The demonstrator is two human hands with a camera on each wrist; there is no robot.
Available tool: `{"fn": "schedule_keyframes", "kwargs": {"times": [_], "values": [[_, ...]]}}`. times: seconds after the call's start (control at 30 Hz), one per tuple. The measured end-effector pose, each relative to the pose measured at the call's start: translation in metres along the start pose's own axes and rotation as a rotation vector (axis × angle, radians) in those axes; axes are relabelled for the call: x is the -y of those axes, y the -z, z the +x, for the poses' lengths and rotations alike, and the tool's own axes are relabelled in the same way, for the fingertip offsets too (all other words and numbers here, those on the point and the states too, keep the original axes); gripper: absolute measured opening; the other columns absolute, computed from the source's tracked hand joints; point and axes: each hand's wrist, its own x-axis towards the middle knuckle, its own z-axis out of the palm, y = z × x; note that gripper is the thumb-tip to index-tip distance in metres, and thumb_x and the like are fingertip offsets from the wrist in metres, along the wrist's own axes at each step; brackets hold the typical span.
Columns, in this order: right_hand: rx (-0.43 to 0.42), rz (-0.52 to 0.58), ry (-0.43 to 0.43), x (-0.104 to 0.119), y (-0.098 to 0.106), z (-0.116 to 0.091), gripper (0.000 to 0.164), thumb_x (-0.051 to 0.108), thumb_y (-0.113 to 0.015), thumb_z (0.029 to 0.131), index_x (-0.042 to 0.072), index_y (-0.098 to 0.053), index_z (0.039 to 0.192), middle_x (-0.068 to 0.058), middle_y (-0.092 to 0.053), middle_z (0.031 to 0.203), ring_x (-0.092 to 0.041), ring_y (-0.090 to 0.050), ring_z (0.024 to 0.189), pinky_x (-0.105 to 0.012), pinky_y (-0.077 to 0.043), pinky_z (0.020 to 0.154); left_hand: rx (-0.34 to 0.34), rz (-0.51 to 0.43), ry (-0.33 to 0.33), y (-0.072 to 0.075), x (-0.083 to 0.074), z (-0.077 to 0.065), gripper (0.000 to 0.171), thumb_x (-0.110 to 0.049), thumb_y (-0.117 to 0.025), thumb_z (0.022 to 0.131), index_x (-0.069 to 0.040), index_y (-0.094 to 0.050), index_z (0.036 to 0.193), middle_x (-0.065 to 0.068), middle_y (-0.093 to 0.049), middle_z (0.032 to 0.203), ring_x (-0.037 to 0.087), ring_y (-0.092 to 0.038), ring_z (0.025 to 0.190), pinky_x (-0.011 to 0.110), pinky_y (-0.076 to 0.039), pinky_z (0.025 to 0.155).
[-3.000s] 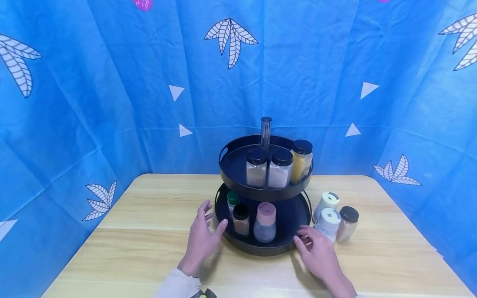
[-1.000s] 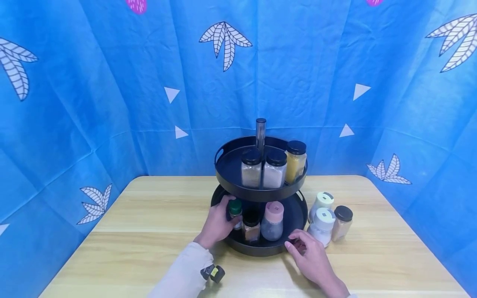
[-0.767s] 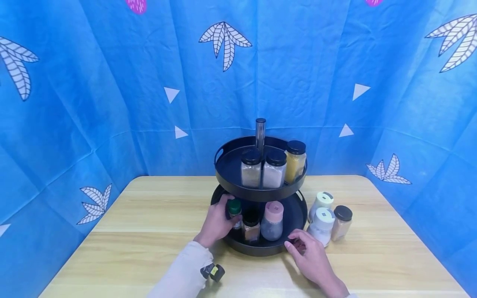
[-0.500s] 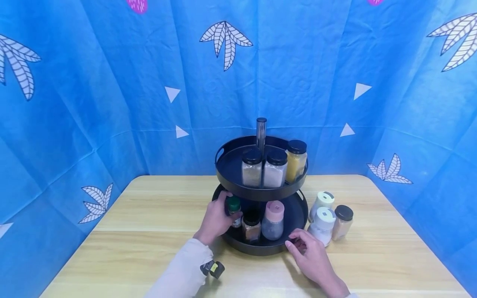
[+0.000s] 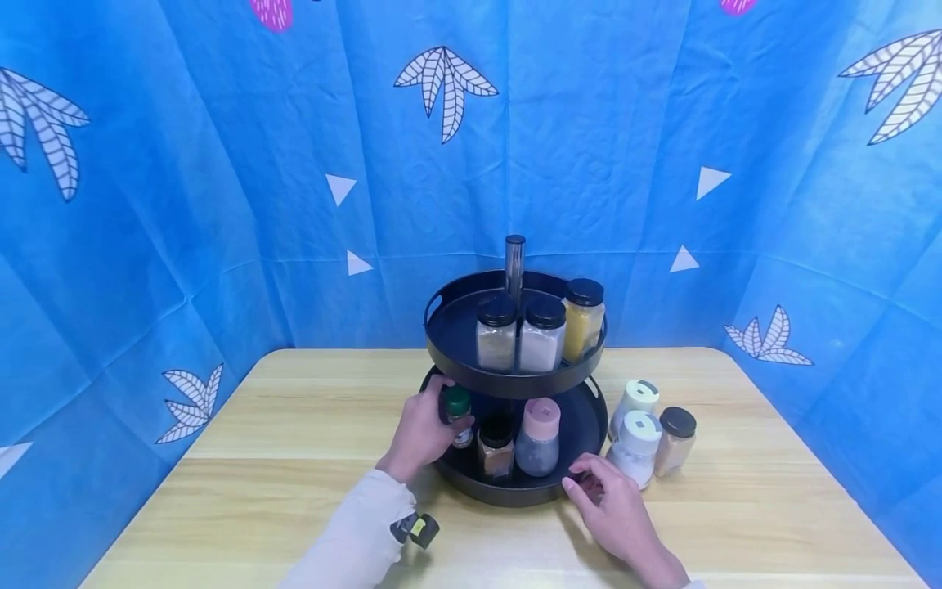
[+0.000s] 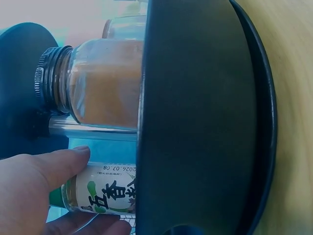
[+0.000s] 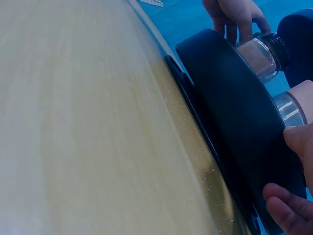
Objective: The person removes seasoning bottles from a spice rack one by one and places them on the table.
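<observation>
A black two-tier round rack (image 5: 515, 494) stands on the table. My left hand (image 5: 423, 429) grips a small green-capped spice bottle (image 5: 458, 401) at the left of the lower tier; in the left wrist view, thumb and fingers lie on either side of the labelled bottle (image 6: 110, 188). Beside it stand a black-capped jar of brown powder (image 5: 496, 454) and a pink-topped shaker (image 5: 538, 442). My right hand (image 5: 618, 507) pinches the lower tier's front right rim; the right wrist view shows its fingertips (image 7: 281, 205) against the outer wall. The bottle's base is partly hidden.
Three black-capped jars, one holding yellow powder (image 5: 584, 323), stand on the upper tier. On the table right of the rack are two white-topped shakers (image 5: 637, 450) and a black-capped jar (image 5: 675, 446). A patterned blue cloth (image 5: 589, 164) surrounds the table (image 5: 257, 491).
My left hand has reached in from beside the rack and gripped the green-capped bottle, lately shifting it slightly left. The brown jar and pink shaker stand farther right. My right hand stays at the rim.
</observation>
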Motion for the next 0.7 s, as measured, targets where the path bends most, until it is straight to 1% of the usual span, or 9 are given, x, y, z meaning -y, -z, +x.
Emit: {"fn": "schedule_keyframes", "kwargs": {"times": [0.27,0.47,0.7], "values": [[-0.002,0.005,-0.004,-0.001,0.0,-0.001,0.02,0.0,-0.077,0.074,0.011,-0.065,0.087,-0.001,-0.066,0.09,-0.006,-0.059,0.07,-0.026,-0.057,0.057,-0.007,-0.02,-0.005,0.005,0.0,0.001,0.054,-0.022,-0.078,0.078,-0.01,-0.046,0.12,0.018,-0.064,0.117,0.028,-0.063,0.101,0.046,-0.055,0.088],[0.004,0.004,-0.004,-0.001,0.0,-0.001,0.021,0.001,-0.077,0.074,0.013,-0.065,0.087,0.0,-0.066,0.09,-0.004,-0.059,0.07,-0.026,-0.057,0.058,-0.039,-0.023,-0.035,0.01,0.001,0.001,0.052,-0.019,-0.079,0.077,-0.01,-0.047,0.117,0.018,-0.065,0.113,0.027,-0.064,0.096,0.044,-0.057,0.083],[0.002,0.007,0.005,0.0,-0.001,-0.001,0.022,0.0,-0.077,0.073,0.011,-0.064,0.086,0.0,-0.065,0.088,-0.004,-0.059,0.07,-0.026,-0.057,0.057,-0.058,-0.051,-0.037,0.015,0.003,0.002,0.049,-0.018,-0.079,0.077,-0.012,-0.048,0.114,0.016,-0.066,0.111,0.026,-0.065,0.095,0.044,-0.058,0.082]]}}
